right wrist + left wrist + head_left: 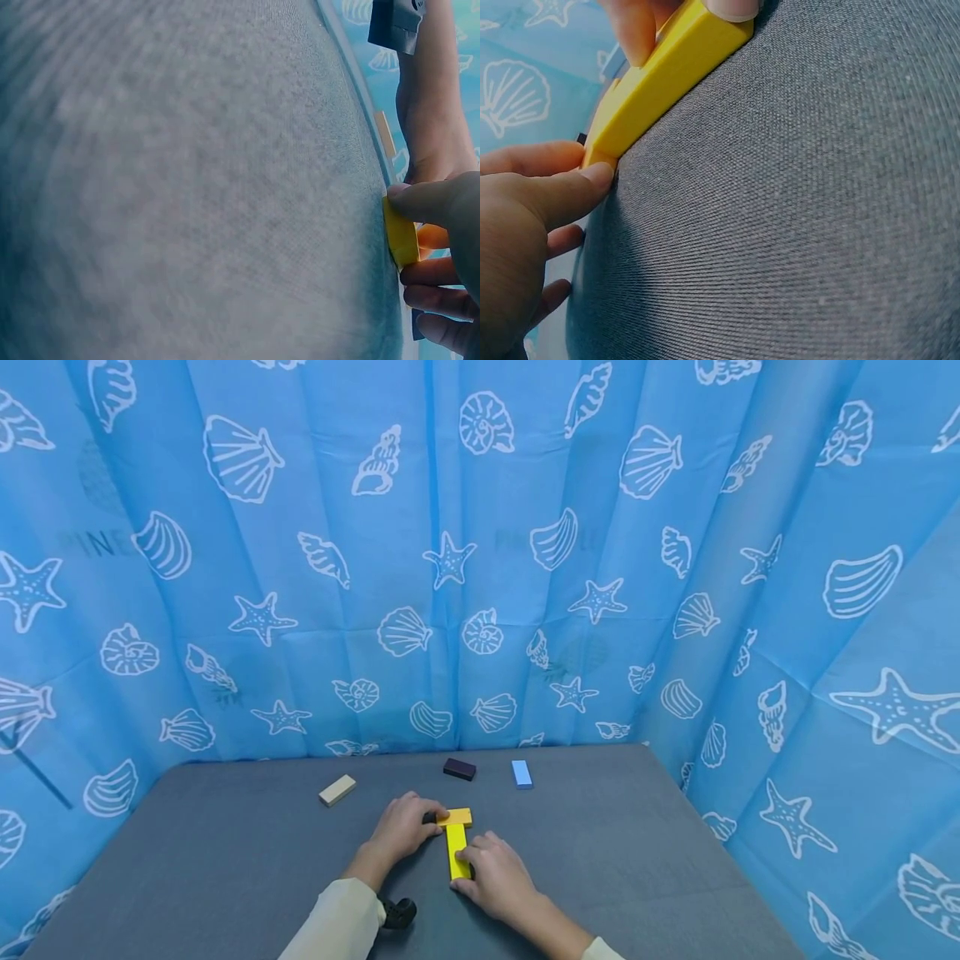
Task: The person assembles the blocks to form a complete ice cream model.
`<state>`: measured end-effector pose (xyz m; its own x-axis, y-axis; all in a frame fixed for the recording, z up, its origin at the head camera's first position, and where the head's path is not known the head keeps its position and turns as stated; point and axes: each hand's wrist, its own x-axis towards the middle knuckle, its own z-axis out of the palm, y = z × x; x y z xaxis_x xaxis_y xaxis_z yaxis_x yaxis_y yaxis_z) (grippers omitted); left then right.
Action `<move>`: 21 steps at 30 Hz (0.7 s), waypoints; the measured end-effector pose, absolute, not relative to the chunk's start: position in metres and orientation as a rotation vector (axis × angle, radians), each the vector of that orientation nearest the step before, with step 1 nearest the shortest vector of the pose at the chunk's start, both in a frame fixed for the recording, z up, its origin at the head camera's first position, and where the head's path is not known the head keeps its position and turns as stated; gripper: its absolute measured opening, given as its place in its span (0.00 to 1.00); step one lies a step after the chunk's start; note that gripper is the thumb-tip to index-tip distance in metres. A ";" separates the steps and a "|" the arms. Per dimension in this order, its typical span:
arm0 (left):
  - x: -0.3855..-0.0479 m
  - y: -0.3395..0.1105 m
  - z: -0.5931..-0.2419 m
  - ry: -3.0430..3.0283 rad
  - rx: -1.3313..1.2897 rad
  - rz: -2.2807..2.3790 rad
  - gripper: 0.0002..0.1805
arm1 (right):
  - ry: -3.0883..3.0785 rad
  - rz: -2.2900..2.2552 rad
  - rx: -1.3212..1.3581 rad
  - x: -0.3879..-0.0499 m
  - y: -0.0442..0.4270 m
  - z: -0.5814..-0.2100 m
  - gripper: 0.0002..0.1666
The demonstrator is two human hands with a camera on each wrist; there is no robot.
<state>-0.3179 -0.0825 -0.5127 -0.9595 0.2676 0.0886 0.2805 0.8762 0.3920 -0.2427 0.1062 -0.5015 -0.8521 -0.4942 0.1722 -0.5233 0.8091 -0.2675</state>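
Head view: left fingers pinch orange block, right fingers yellow block

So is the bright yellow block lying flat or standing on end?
Lying flat: the bright yellow block has its long lower edge along the grey cloth in the left wrist view.

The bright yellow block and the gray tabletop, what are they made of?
The bright yellow block could be painted wood or plastic; its smooth, evenly coloured faces don't settle which. The gray tabletop looks covered in matte woven cloth: the left wrist view shows a fine, threadlike weave.
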 end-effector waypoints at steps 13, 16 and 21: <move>-0.319 -0.083 -0.513 -3.008 -0.457 -0.639 0.14 | -2.938 0.539 0.798 -0.244 0.107 -0.502 0.24; -0.320 -0.083 -0.514 -3.005 -0.468 -0.647 0.14 | -2.979 0.614 0.800 -0.247 0.110 -0.500 0.24; -0.321 -0.085 -0.515 -3.001 -0.477 -0.671 0.14 | -3.016 0.739 0.801 -0.251 0.115 -0.500 0.24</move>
